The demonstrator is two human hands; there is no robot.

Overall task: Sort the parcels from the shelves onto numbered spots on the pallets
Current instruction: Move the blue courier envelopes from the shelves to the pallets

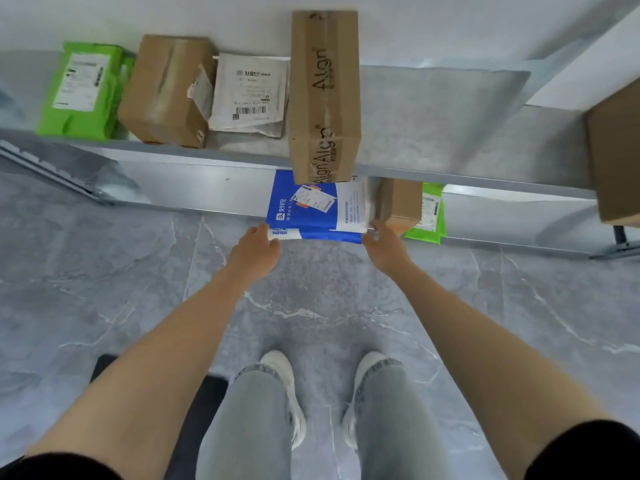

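A blue and white flat parcel (pixel 313 209) lies on the lower shelf (pixel 207 192), its near edge sticking out over the floor. My left hand (pixel 256 249) grips its near left corner and my right hand (pixel 382 245) grips its near right corner. Just right of it sit a small brown box (pixel 401 202) and a green mailer (pixel 431 213). On the upper shelf (pixel 433 109) lie a green bag (pixel 83 91), a brown box (pixel 166 91), a white mailer (pixel 249 91) and a tall brown box (pixel 323 95) overhanging the shelf edge.
Another brown box (pixel 614 157) juts in at the right edge. The floor (pixel 138 271) is grey marble tile. My legs and white shoes (pixel 282 382) stand below the shelf. A dark flat object (pixel 104 367) lies on the floor at lower left.
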